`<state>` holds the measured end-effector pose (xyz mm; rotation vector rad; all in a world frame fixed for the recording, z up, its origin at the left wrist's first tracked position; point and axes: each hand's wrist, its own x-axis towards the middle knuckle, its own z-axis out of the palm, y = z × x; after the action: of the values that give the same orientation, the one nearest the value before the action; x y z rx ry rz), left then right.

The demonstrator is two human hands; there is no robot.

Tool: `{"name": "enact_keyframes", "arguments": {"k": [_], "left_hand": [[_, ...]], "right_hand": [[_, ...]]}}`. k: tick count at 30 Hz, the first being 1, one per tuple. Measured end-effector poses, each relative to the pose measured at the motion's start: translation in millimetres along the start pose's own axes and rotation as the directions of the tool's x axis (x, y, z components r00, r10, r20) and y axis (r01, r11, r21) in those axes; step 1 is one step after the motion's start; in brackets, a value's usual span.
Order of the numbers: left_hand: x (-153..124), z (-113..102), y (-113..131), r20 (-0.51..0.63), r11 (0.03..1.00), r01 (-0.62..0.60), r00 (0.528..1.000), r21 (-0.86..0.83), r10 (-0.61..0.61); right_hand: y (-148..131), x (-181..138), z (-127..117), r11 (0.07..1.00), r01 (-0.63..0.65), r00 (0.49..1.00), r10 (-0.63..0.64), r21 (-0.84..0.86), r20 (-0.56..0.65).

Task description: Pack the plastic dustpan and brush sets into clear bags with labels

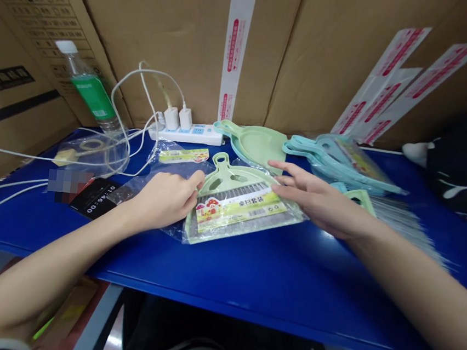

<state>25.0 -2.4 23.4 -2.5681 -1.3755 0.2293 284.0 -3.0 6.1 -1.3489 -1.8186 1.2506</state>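
A green dustpan (237,176) with a grey-bristled brush (242,192) lies on the blue table, inside a clear plastic bag (296,214). A yellow-green printed label (236,211) shows across its front. My left hand (176,197) is closed at the bag's left edge, fingers curled in a pinch on the plastic. At the right side, my right hand (308,193) has its fingers apart, the lower ones against the bag's edge. Behind it lie a bare green dustpan (261,143) and bagged blue dustpans (334,157).
A power strip (204,135) with white chargers and cables stands at the back. A bottle (93,92) and a phone (95,197) showing a timer are on the left. Empty plastic sleeves (410,228) and a dark printed cloth (458,158) lie right. Cardboard (181,27) walls the back.
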Motion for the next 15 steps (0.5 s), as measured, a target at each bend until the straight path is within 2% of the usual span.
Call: {"name": "enact_keyframes", "arguments": {"k": [3,6,10,15], "left_hand": [[0.5,-0.6,0.3,-0.011,1.000,0.005,1.000,-0.002,-0.005],[1.4,-0.8,0.1,-0.007,0.999,0.015,1.000,0.031,-0.015],[2.0,1.2,-1.2,-0.029,0.998,0.010,1.000,0.055,-0.008],[0.2,4.8,-3.1,-0.131,0.997,-0.009,0.991,0.074,0.019]], "right_hand": [[-7.7,-0.1,2.0,0.985,-0.152,0.988,0.154,0.081,-0.010],[-16.8,0.3,4.8,0.924,-0.286,0.948,0.311,0.254,-0.067],[-24.0,2.6,5.8,0.832,-0.306,0.903,0.408,0.463,-0.138],[-26.7,4.7,5.4,0.798,-0.314,0.885,0.442,0.515,-0.146]]}}
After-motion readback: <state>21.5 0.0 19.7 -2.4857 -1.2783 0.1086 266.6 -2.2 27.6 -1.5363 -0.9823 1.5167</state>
